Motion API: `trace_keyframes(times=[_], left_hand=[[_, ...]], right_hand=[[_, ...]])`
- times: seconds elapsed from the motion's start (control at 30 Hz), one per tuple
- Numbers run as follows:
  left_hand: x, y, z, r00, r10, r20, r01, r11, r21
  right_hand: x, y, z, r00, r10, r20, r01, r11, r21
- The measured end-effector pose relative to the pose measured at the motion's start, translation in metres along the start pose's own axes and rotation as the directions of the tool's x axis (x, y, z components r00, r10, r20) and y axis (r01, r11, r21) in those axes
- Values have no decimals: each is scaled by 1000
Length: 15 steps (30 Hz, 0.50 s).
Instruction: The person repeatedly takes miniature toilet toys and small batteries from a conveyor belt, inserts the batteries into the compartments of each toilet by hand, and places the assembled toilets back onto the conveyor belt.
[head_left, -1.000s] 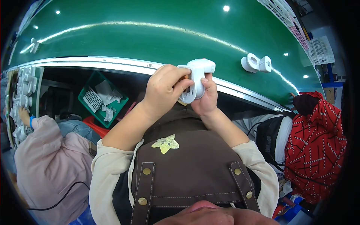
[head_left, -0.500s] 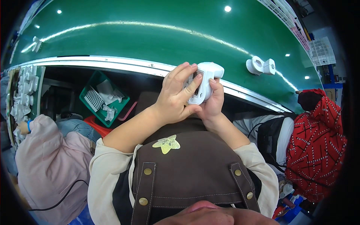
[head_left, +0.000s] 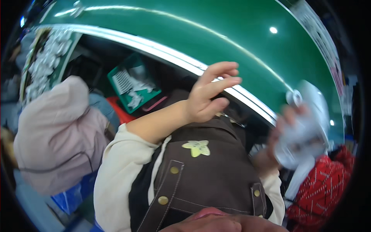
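My right hand, smeared by motion, grips a white rounded plastic device out to the right, beyond the metal edge of the bench. What shows on the device's near face is too blurred to make out. My left hand hangs in the air near that edge with its fingers apart and nothing in it. A second white device stands on the green surface just behind the held one, which partly hides it.
The long green work surface has a white metal edge. Beneath, a green basket holds white parts. White pieces crowd a rack at left. A person in a pale pink top sits left; another in red patterned clothing sits right.
My left hand has come off the white device. My right hand has carried it to the right, away from my left hand. The whole view has turned.
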State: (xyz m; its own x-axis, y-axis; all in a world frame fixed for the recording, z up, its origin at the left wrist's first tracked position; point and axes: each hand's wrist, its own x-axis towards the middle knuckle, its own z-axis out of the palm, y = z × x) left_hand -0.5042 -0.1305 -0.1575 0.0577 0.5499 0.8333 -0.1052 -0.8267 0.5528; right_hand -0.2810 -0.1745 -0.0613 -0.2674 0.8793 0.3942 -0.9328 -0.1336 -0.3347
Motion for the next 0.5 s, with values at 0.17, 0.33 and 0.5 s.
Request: trace_keyframes(times=[0.17, 0.33, 0.5], left_hand=[[-15, -1, 1, 990, -139, 37, 138, 989, 45], [-27, -10, -3, 979, -197, 57, 190, 975, 111], [-24, -15, -10, 979, -194, 59, 183, 971, 156]], right_hand=[[-18, -44, 64, 854, -412, 319, 457, 886, -81], [-5, -43, 72, 894, -305, 327, 382, 901, -203], [6, -36, 63, 914, -214, 345, 301, 928, -220]])
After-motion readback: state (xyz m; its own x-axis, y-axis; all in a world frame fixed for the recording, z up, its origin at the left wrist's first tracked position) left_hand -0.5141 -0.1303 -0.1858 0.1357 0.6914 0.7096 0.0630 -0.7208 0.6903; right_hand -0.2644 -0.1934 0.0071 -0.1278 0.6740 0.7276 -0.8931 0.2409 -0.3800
